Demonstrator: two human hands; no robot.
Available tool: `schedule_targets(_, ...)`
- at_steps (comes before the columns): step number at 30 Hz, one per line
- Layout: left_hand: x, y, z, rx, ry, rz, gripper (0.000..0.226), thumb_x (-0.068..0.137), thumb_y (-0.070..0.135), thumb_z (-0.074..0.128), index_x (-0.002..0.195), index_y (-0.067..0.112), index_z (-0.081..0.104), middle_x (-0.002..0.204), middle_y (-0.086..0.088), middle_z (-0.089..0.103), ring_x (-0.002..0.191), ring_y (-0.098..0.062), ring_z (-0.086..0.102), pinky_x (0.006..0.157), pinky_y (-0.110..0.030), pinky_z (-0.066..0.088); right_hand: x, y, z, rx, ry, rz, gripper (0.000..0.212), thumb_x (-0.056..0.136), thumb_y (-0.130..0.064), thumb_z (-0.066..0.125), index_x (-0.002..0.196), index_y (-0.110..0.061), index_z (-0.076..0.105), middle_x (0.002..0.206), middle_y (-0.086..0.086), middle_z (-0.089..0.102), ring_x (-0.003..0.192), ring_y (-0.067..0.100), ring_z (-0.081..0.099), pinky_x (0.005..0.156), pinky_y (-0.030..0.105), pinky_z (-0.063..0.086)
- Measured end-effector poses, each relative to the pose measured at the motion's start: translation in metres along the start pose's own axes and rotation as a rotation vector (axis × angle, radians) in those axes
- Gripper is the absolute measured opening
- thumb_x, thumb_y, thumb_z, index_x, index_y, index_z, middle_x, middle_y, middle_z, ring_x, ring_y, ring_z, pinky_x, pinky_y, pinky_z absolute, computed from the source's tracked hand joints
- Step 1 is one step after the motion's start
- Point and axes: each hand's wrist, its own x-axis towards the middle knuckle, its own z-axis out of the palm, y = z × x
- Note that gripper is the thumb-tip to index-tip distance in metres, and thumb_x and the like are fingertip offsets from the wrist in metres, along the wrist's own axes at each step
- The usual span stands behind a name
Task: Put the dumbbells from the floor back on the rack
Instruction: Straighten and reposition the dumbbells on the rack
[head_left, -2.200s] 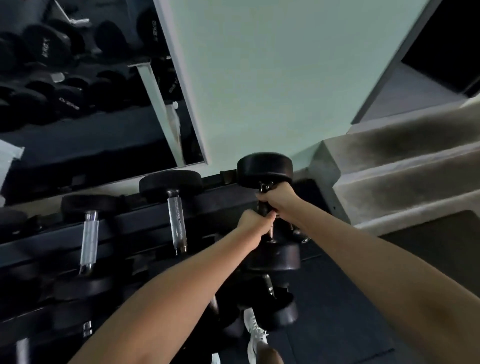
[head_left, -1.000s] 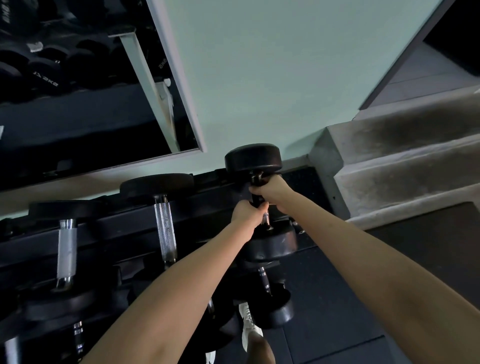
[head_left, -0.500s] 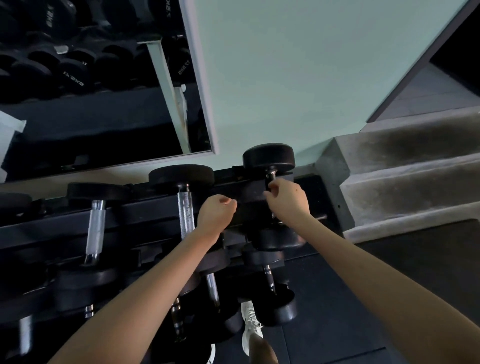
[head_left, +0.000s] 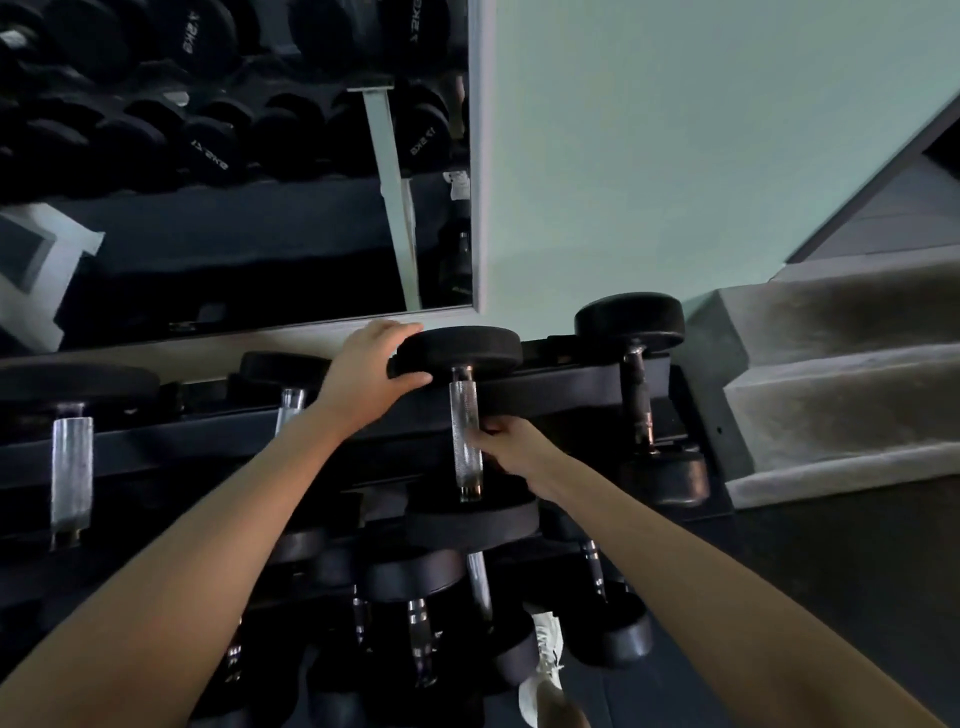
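On the top rail of the rack (head_left: 545, 387), at its right end, sits the dumbbell (head_left: 636, 364) that both hands were gripping a couple of seconds ago; it now rests there alone, head against the wall and dark handle sloping down to the lower head. Both hands have left it and moved one slot to the left. The left hand (head_left: 371, 374) is spread over the far head of the neighbouring dumbbell (head_left: 465, 415), palm against the side of the rubber disc, fingers wide and curled round its edge. The right hand (head_left: 511, 447) touches the lower part of that dumbbell's knurled steel handle from the right; whether the fingers wrap fully round it I cannot tell.

My reading is that the end dumbbell is racked and that the hands are now nudging its neighbour straight or along the rail. Lower tiers hold more dumbbells. Near the shoe (head_left: 543, 670) a further dumbbell (head_left: 608, 618) may stand on the floor, perhaps left to lift.
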Motion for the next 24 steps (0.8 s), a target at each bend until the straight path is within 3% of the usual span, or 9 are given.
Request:
schedule_targets(3, 0.016, -0.003, 0.000, 0.027, -0.114, 0.099, 0.065, 0.080, 0.030, 0.071, 0.138, 0.014, 0.045, 0.138, -0.008, 0.053, 0.127, -0.024, 0.048, 0.105, -0.030, 0.034, 0.009, 0.002, 0.017, 0.105, -0.075, 0.019, 0.030, 0.093, -0.019, 0.058, 0.120, -0.007, 0.054, 0.107, 0.014, 0.065, 0.089, 0.019, 0.061, 0.081, 0.028, 0.053)
schedule_targets(5, 0.022, -0.006, -0.001, 0.039, -0.141, 0.126, 0.063, 0.083, 0.030, 0.068, 0.138, 0.012, 0.044, 0.140, -0.007, 0.052, 0.129, -0.023, 0.047, 0.105, -0.029, 0.034, 0.013, 0.002, 0.021, 0.218, -0.102, 0.025, 0.016, 0.095, -0.011, 0.055, 0.109, -0.007, 0.050, 0.089, 0.014, 0.060, 0.075, 0.020, 0.060, 0.064, 0.025, 0.057)
schedule_targets(7, 0.026, -0.012, -0.004, 0.060, -0.166, 0.152, 0.062, 0.083, 0.031, 0.068, 0.138, 0.011, 0.045, 0.140, -0.007, 0.052, 0.130, -0.023, 0.047, 0.105, -0.028, 0.034, 0.014, 0.001, 0.022, 0.271, -0.093, 0.033, 0.006, 0.094, -0.008, 0.054, 0.100, -0.009, 0.052, 0.080, 0.010, 0.057, 0.070, 0.019, 0.059, 0.057, 0.023, 0.055)
schedule_targets(12, 0.026, -0.016, -0.008, 0.030, -0.179, 0.171, 0.052, 0.082, 0.026, 0.069, 0.128, 0.007, 0.053, 0.126, -0.011, 0.062, 0.117, -0.028, 0.056, 0.097, -0.035, 0.043, 0.022, 0.005, 0.029, 0.273, -0.050, 0.009, 0.010, 0.092, -0.007, 0.059, 0.101, -0.007, 0.054, 0.081, 0.010, 0.058, 0.073, 0.021, 0.061, 0.071, 0.034, 0.057)
schedule_targets(17, 0.022, -0.014, -0.007, 0.043, -0.131, 0.155, 0.062, 0.083, 0.026, 0.068, 0.137, 0.006, 0.045, 0.139, -0.011, 0.053, 0.130, -0.026, 0.047, 0.105, -0.030, 0.035, 0.021, 0.001, 0.029, 0.288, -0.056, 0.010, 0.006, 0.092, -0.005, 0.057, 0.091, -0.010, 0.054, 0.080, 0.011, 0.055, 0.071, 0.020, 0.058, 0.058, 0.026, 0.057)
schedule_targets(21, 0.019, -0.013, -0.006, 0.012, -0.111, 0.141, 0.055, 0.082, 0.023, 0.069, 0.131, 0.004, 0.052, 0.131, -0.014, 0.059, 0.124, -0.029, 0.053, 0.102, -0.034, 0.040, 0.023, -0.001, 0.028, 0.298, -0.059, 0.037, 0.016, 0.091, -0.004, 0.059, 0.106, -0.003, 0.052, 0.084, 0.009, 0.055, 0.076, 0.019, 0.059, 0.078, 0.038, 0.057)
schedule_targets(24, 0.019, -0.019, -0.003, 0.009, -0.105, 0.119, 0.058, 0.080, 0.025, 0.071, 0.132, 0.007, 0.052, 0.130, -0.013, 0.060, 0.122, -0.027, 0.054, 0.101, -0.034, 0.042, 0.024, -0.001, 0.027, 0.269, -0.063, 0.049, 0.026, 0.091, -0.006, 0.060, 0.114, -0.003, 0.050, 0.088, 0.010, 0.057, 0.081, 0.020, 0.061, 0.084, 0.041, 0.056)
